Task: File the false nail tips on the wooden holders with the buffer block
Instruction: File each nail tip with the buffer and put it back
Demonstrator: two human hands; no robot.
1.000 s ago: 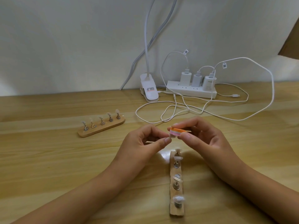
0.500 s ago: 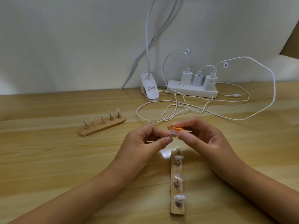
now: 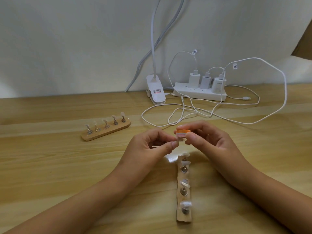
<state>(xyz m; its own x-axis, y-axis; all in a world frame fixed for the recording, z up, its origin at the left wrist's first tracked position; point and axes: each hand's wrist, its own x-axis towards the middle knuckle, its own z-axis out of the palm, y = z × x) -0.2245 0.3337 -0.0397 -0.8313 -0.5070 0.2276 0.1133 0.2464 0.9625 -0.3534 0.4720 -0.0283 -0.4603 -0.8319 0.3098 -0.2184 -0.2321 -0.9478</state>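
The buffer (image 3: pixel 183 132), orange on top with a pale pink layer under it, is held in the air just above the middle of the view, at 12 o'clock from the near holder (image 3: pixel 184 215). The right hand (image 3: pixel 211 141) grips it, the thumb curled under its near edge and the fingertips along its far edge. The buffer's left end meets a small pale tip (image 3: pixel 178 140), which the left hand (image 3: pixel 148 147) pinches between curled thumb and forefinger; whether the two touch is too blurred to tell. Both hands hover above the table (image 3: pixel 50 166), wrists coming in from 7 and 5 o'clock.

The near holder is a narrow wooden strip lying flat, running from 12 to 6 o'clock below the hands, its far end just under the right thumb. Several clear tips stand on metal pegs along it.

A second holder (image 3: pixel 106 132) lies at 10 o'clock from the hands, well apart, slanted, with five pegs carrying tips.

At 12 to 1 o'clock, against the wall (image 3: pixel 67 48), a white power strip (image 3: pixel 199 94) carries three chargers. A white lamp clip (image 3: pixel 156 92) lies just to its left. White cables (image 3: pixel 285 92) loop over the table between the strip and the hands
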